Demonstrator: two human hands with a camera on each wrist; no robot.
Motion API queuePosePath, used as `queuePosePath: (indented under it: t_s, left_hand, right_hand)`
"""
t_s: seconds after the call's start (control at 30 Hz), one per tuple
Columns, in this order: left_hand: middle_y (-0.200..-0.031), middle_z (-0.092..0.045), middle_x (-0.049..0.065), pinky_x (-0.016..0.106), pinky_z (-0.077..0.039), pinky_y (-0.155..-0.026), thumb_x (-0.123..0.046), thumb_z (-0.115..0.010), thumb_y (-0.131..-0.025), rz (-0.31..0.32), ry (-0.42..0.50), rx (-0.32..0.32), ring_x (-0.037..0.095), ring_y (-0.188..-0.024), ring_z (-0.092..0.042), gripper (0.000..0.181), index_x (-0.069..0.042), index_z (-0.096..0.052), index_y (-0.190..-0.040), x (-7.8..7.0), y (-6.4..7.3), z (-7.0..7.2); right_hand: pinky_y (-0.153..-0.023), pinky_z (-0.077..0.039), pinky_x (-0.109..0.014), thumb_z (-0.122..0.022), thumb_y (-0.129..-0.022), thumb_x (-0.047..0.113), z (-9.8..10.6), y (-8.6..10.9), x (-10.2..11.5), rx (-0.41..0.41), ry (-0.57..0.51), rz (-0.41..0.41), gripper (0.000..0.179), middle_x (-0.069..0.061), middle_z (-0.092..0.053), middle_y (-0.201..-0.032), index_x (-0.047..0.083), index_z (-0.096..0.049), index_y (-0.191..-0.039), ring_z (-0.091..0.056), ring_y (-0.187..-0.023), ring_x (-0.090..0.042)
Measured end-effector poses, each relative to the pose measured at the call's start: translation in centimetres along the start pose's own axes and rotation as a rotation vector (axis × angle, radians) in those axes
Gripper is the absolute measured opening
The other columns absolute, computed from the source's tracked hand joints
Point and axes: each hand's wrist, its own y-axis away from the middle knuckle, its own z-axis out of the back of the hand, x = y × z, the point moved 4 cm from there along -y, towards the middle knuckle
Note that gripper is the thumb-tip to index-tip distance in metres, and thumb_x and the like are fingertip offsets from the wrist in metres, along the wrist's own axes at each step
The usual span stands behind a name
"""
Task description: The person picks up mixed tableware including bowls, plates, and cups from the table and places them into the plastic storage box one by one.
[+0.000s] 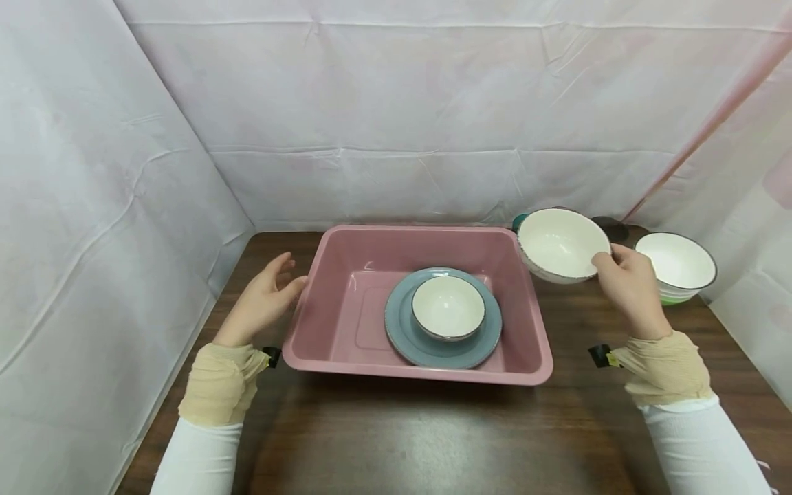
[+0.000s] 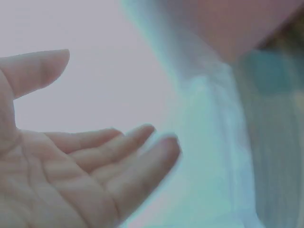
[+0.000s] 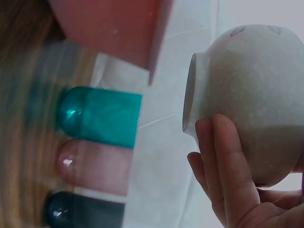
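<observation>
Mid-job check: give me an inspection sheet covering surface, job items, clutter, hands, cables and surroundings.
Surface: dark wood table, glossy near the front.
Job items: pink tub holds a blue plate with a small bowl on it; the held bowl is raised by the tub's far right corner.
Clutter: teal cup, pink cup and dark cup; another bowl at right, something green below it.
Hands: right hand grips the held bowl; left hand open by the tub's left rim, contact unclear.
Cables: nothing seen for certain.
Surroundings: white cloth behind and at both sides.
</observation>
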Motion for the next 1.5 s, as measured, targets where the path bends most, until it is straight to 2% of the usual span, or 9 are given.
queuePosePath:
  t_s: [0.17,0.33,0.5,0.67,0.73,0.83,0.87,1.17,1.5]
  left_hand:
    - [-0.157,-0.031,0.020,0.056,-0.037,-0.109,-0.046,-0.051,-0.099,-0.051,0.013,-0.044,0.043,-0.139,-0.038,0.080,-0.006,-0.013,-0.157,-2.9,1.2,2.1]
    - [-0.158,-0.032,0.013,0.051,-0.033,-0.114,-0.046,-0.056,-0.096,-0.120,0.081,-0.076,0.036,-0.143,-0.036,0.079,-0.011,-0.019,-0.157,-6.3,0.9,1.9]
    - [-0.154,-0.040,0.011,0.046,-0.037,-0.112,-0.042,-0.061,-0.095,-0.197,0.144,-0.082,0.031,-0.138,-0.044,0.074,-0.010,-0.029,-0.154,-9.4,-0.7,0.0]
    - [-0.146,-0.050,0.009,0.043,-0.041,-0.110,-0.038,-0.062,-0.095,-0.262,0.188,0.010,0.028,-0.131,-0.052,0.068,-0.009,-0.036,-0.150,-12.1,-1.9,-2.7]
    - [-0.146,-0.051,0.007,0.041,-0.042,-0.109,-0.039,-0.062,-0.095,-0.270,0.194,0.063,0.025,-0.131,-0.053,0.067,-0.010,-0.036,-0.150,-13.1,-2.2,-3.9]
    - [-0.146,-0.050,0.003,0.038,-0.042,-0.108,-0.044,-0.061,-0.093,-0.260,0.189,0.130,0.021,-0.130,-0.053,0.070,-0.014,-0.036,-0.151,-14.4,-2.6,-5.7]
    - [-0.147,-0.050,0.002,0.038,-0.042,-0.108,-0.047,-0.061,-0.092,-0.255,0.185,0.148,0.020,-0.130,-0.053,0.071,-0.015,-0.036,-0.151,-14.8,-2.8,-6.3]
    - [-0.133,-0.061,0.003,0.035,-0.047,-0.103,-0.047,-0.060,-0.093,-0.259,0.116,0.238,0.015,-0.120,-0.061,0.065,-0.011,-0.046,-0.145,-16.5,-4.7,-10.6]
    - [-0.101,-0.069,0.004,0.026,-0.054,-0.077,-0.033,-0.058,-0.095,-0.270,0.058,0.185,0.014,-0.089,-0.065,0.035,-0.007,-0.065,-0.119,-16.8,-6.0,-11.6]
  right_hand:
    - [-0.053,-0.036,-0.023,-0.041,-0.096,0.023,-0.6,0.3,1.9,0.042,-0.038,0.050,0.049,0.033,-0.053,-0.070,-0.005,-0.056,-0.134,-0.042,-0.061,-0.004]
    - [-0.047,-0.031,-0.028,-0.041,-0.096,0.023,-1.0,0.5,3.4,0.079,-0.050,0.079,0.049,0.018,-0.049,-0.058,-0.002,-0.054,-0.137,-0.033,-0.050,-0.006]
    - [-0.046,-0.027,-0.030,-0.041,-0.096,0.023,-1.7,0.6,4.7,0.091,-0.044,0.122,0.047,0.020,-0.045,-0.055,0.000,-0.057,-0.134,-0.027,-0.049,-0.007]
    - [-0.049,-0.030,-0.028,-0.042,-0.096,0.021,-2.8,0.9,5.7,0.097,-0.041,0.144,0.044,0.010,-0.048,-0.056,0.001,-0.061,-0.130,-0.032,-0.052,-0.006]
    - [-0.054,-0.035,-0.022,-0.043,-0.095,0.020,-3.3,1.1,6.0,0.110,-0.047,0.154,0.043,0.003,-0.062,-0.069,0.001,-0.062,-0.130,-0.041,-0.060,-0.004]
    - [-0.061,-0.040,-0.018,-0.042,-0.095,0.019,-4.1,1.4,6.6,0.145,-0.055,0.169,0.042,-0.007,-0.070,-0.091,0.002,-0.062,-0.128,-0.049,-0.069,-0.003]
    - [-0.063,-0.040,-0.017,-0.041,-0.095,0.019,-4.3,1.5,6.7,0.156,-0.051,0.177,0.042,-0.008,-0.070,-0.097,0.002,-0.063,-0.128,-0.050,-0.073,-0.003]
    - [-0.053,-0.042,-0.023,-0.041,-0.097,0.017,-5.7,2.6,7.9,0.256,-0.073,0.237,0.040,-0.015,-0.071,-0.092,0.003,-0.062,-0.128,-0.048,-0.058,-0.006]
    - [-0.051,-0.042,-0.023,-0.043,-0.096,0.014,-6.4,3.0,8.5,0.316,-0.094,0.268,0.037,-0.012,-0.068,-0.088,0.003,-0.062,-0.125,-0.049,-0.056,-0.006]
